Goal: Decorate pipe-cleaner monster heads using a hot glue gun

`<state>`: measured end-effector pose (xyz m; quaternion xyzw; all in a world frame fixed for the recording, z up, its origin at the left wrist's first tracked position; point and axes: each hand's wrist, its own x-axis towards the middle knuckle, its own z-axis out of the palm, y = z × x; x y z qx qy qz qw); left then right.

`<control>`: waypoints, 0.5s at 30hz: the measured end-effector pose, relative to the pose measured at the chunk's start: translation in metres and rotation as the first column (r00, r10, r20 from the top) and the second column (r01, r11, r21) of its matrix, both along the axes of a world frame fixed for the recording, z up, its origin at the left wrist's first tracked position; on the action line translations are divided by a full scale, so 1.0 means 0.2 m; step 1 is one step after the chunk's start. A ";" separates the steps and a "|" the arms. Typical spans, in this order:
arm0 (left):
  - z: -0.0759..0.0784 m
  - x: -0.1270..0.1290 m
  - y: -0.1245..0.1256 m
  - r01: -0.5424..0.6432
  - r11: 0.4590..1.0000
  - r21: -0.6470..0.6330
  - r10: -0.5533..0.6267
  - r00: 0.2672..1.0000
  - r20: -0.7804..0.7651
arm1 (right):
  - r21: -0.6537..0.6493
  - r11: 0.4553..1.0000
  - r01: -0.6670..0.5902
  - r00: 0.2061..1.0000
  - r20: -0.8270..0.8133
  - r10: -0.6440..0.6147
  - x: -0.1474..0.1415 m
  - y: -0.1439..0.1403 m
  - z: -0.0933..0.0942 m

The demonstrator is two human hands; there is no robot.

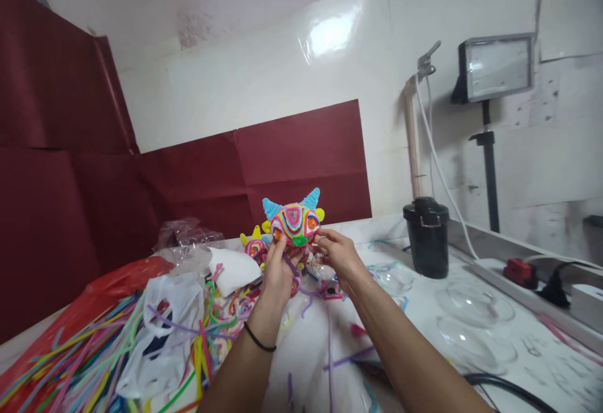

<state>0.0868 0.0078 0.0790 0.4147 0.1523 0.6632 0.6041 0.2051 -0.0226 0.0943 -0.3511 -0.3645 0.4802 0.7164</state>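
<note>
I have both hands, left hand (277, 269) and right hand (340, 257), pinching the horned pipe-cleaner mask (294, 222) upright above the bench (471, 363). I judge I'm mid-shaping; next calls for a steady grip, with loose pipe cleaners (94, 350) left of the mask.

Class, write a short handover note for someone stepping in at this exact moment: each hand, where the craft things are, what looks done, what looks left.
Left hand: grips the horned pipe-cleaner ball from its lower left side, held up above the table.
Right hand: fingertips pinch the ball's lower right edge.
Second, smaller figure: just behind the left hand, on the table.
Loose pipe cleaners: heaped at left, over plastic bags.
Clear half-shells: on the table at right, near the black canister.
Done: ball is wrapped in colour, with blue horns and yellow ears.
Left: cannot tell what is unfinished; purple strands hang below the ball.
</note>
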 end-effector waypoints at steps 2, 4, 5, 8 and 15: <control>0.01 0.00 -0.01 0.005 1.000 0.002 -0.005 1.000 0.014 | -0.006 1.000 0.008 1.000 0.000 -0.008 0.00 -0.01 0.01; 0.02 0.00 -0.01 0.013 1.000 0.005 -0.013 0.999 0.031 | -0.011 1.000 0.014 1.000 0.002 -0.014 0.00 -0.02 0.02; 0.02 0.00 -0.01 0.018 1.000 0.005 -0.019 0.999 0.036 | -0.011 1.000 0.016 1.000 0.003 -0.016 0.00 -0.02 0.02; 0.03 0.00 -0.02 0.041 0.999 0.009 -0.041 0.998 0.049 | -0.005 1.000 0.015 1.000 0.008 -0.015 -0.01 -0.03 0.03; 0.05 -0.01 -0.04 0.060 0.998 0.005 -0.060 0.995 0.077 | 0.005 1.000 0.011 1.000 0.018 -0.011 0.00 -0.02 0.02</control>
